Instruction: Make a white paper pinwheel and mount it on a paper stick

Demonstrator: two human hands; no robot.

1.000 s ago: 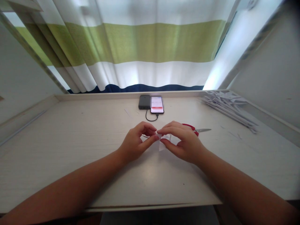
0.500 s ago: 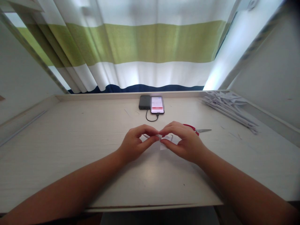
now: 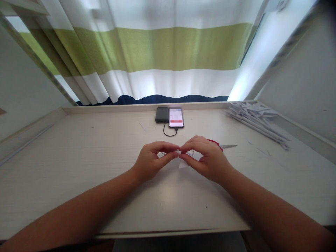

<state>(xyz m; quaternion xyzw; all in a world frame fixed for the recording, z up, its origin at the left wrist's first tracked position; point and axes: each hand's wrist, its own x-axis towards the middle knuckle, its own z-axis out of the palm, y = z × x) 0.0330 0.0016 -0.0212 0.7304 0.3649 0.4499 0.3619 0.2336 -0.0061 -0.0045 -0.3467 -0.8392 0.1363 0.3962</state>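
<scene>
Over the middle of the desk, my left hand (image 3: 153, 159) pinches a small white piece of paper (image 3: 178, 152) between thumb and fingertips. Right against it, my right hand (image 3: 203, 157) grips the same paper with its thumb and fingers, so the tips of both hands nearly meet. Most of the paper is hidden by the fingers. Below and behind my right hand shows a flat white scrap of paper (image 3: 184, 163); whether it joins the held piece I cannot tell. Red-handled scissors (image 3: 228, 146) lie just beyond my right hand, their blades pointing right.
At the back of the desk (image 3: 118, 210) a black power bank (image 3: 162, 115) lies beside a lit phone (image 3: 176, 117), joined by a short cable (image 3: 169, 135). A heap of white paper strips (image 3: 258, 120) fills the back right. Thin paper slivers lie scattered about.
The fingertips of both hands have shifted slightly on the paper, and less of it shows between them. The other things lie where they were.
</scene>
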